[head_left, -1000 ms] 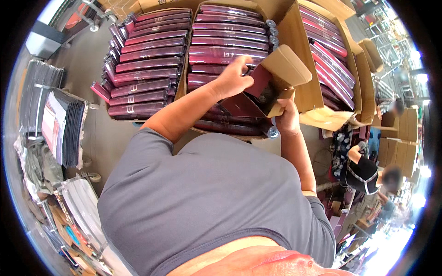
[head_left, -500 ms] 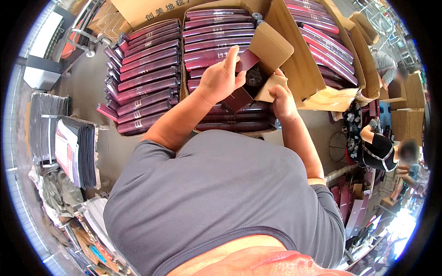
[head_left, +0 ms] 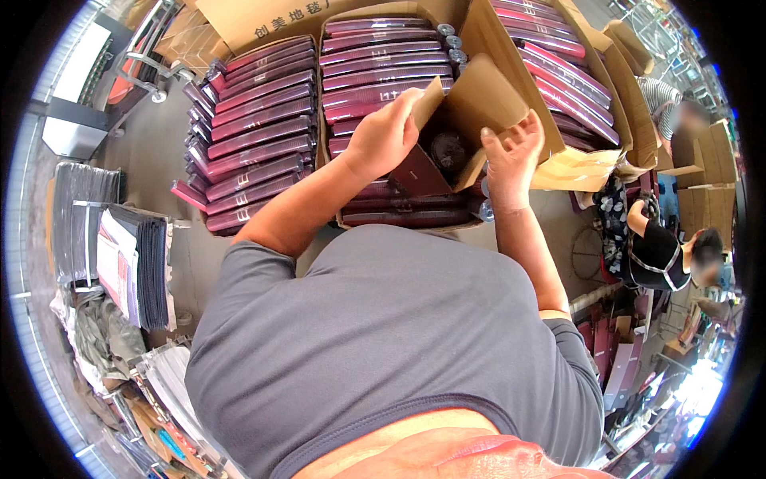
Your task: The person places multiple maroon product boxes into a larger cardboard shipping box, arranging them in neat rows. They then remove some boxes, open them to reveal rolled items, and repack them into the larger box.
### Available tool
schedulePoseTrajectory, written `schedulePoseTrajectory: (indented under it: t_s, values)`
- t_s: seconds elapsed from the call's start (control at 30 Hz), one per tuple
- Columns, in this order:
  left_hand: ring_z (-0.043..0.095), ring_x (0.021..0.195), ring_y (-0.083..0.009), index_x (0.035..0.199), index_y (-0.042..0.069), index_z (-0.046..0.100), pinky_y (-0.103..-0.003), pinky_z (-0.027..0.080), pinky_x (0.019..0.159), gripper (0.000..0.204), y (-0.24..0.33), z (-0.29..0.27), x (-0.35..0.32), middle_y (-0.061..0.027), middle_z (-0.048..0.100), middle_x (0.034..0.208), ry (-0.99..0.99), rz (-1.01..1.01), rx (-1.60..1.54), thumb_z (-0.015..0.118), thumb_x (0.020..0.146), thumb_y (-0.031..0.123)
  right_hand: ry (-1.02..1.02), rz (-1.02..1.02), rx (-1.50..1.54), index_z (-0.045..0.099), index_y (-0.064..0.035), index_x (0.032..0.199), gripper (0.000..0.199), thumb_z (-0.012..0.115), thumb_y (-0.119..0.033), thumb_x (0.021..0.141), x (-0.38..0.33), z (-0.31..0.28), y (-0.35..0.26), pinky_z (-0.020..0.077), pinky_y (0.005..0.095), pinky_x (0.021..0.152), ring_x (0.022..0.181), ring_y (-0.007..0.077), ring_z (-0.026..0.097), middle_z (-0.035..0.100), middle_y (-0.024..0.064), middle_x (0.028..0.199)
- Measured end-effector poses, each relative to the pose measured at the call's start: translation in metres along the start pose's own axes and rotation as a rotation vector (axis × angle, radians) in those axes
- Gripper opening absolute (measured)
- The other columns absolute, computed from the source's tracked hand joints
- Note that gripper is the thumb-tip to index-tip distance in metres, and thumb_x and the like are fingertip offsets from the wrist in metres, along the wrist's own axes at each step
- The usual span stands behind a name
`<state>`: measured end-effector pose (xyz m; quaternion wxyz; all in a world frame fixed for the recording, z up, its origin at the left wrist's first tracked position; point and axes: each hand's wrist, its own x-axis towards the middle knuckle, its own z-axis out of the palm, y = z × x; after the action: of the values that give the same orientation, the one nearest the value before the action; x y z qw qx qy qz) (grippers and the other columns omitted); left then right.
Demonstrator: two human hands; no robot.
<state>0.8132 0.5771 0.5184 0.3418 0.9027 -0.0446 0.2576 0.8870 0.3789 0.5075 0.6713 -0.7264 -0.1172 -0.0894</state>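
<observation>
A narrow maroon carton (head_left: 416, 172) with a brown inside stands with its top end facing me, its flaps raised. Inside it shows the round dark end of a plastic-wrapped roll (head_left: 449, 152). My left hand (head_left: 386, 134) pinches the left flap (head_left: 428, 102) between thumb and fingers. On the other side, my right hand (head_left: 514, 153) has its fingers apart beside the tall far flap (head_left: 488, 92); its fingertips are close to that flap's edge, and I cannot tell if they touch it. The carton's lower part is hidden among other maroon packages.
Large cardboard boxes hold stacked maroon wrapped packages (head_left: 259, 132) at left, middle and right (head_left: 566, 92). Dark folded sheets (head_left: 144, 267) are stacked at far left, near a metal trolley (head_left: 152, 68). Two people (head_left: 658, 251) are at the right among cartons.
My left hand has gone from an extended finger at the carton to pinching its left flap. My right hand has let go of the near flap, moved right and opened. The carton's mouth is wider.
</observation>
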Motion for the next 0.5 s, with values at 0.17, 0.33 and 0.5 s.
schedulePoseTrajectory:
  t_s: [0.17, 0.33, 0.5]
  values:
    - [0.070, 0.074, -0.0206, 0.114, 0.000, 0.064, -0.030, 0.054, 0.066, 0.027, -0.015, 0.006, -0.002, -0.0154, 0.069, 0.092, 0.065, -0.032, -0.041, 0.055, 0.089, 0.004, -0.243, -0.766, -0.525, 0.064, -0.0067, 0.103, 0.036, 0.076, -0.004, 0.070, -0.003, -0.006, -0.045, 0.0486, 0.0398, 0.084, 0.095, 0.0320, 0.059, 0.061, 0.0103, 0.102]
    - [0.069, 0.075, -0.0184, 0.112, 0.000, 0.066, -0.029, 0.053, 0.070, 0.026, -0.007, -0.001, -0.008, -0.0165, 0.070, 0.096, -0.038, -0.389, -0.322, 0.055, 0.089, 0.005, 0.050, -1.073, -0.653, 0.064, -0.0103, 0.102, 0.025, 0.069, -0.008, 0.077, 0.003, -0.003, -0.079, 0.0497, 0.0373, 0.079, 0.087, 0.0241, 0.061, 0.062, 0.0016, 0.097]
    - [0.067, 0.087, -0.0299, 0.110, 0.002, 0.066, -0.036, 0.051, 0.079, 0.028, -0.017, 0.019, -0.001, -0.0200, 0.068, 0.096, 0.052, -0.046, -0.151, 0.057, 0.090, 0.018, -0.707, -0.182, -1.461, 0.070, -0.0104, 0.099, 0.018, 0.054, -0.015, 0.089, 0.013, 0.030, -0.084, 0.0567, 0.0379, 0.073, 0.092, 0.0252, 0.070, 0.071, 0.0084, 0.099]
